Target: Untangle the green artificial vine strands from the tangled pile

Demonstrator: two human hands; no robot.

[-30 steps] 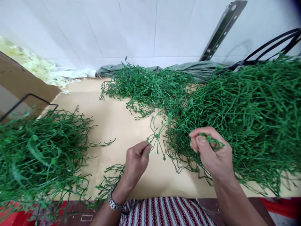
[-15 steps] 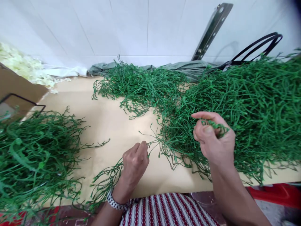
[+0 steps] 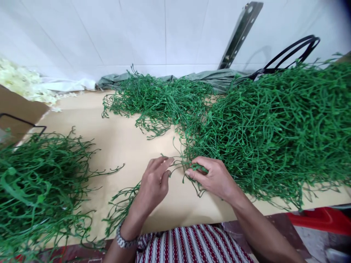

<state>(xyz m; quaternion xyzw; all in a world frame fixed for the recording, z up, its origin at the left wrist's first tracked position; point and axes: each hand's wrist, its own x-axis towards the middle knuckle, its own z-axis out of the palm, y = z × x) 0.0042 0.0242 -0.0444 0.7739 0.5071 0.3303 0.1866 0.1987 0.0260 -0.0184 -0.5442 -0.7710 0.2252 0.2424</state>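
My left hand (image 3: 153, 180) is loosely curled around thin green plastic stems, its thumb and forefinger parted. Their fine forked tips (image 3: 178, 162) reach out toward the right, and a leafy bunch (image 3: 123, 206) shows behind the wrist at lower left. Facing it, my right hand (image 3: 214, 177) pinches a small clump of green plastic pieces (image 3: 199, 167) between thumb and fingers. That hand is at the near left edge of a big heap of green plastic stems (image 3: 263, 135). Whether the two hands touch the same strand I cannot tell.
Another green heap (image 3: 35, 190) lies at left beside a cardboard box (image 3: 22, 107). A smaller pile (image 3: 159, 98) is at the back. Cream flowers (image 3: 22, 80) lie far left. A metal bracket (image 3: 240, 36) and black loops (image 3: 296, 53) stand by the wall.
My right hand has come left and down from over the big heap to beside my left hand, still with the small green clump. My left hand's fingers have loosened from a fist.
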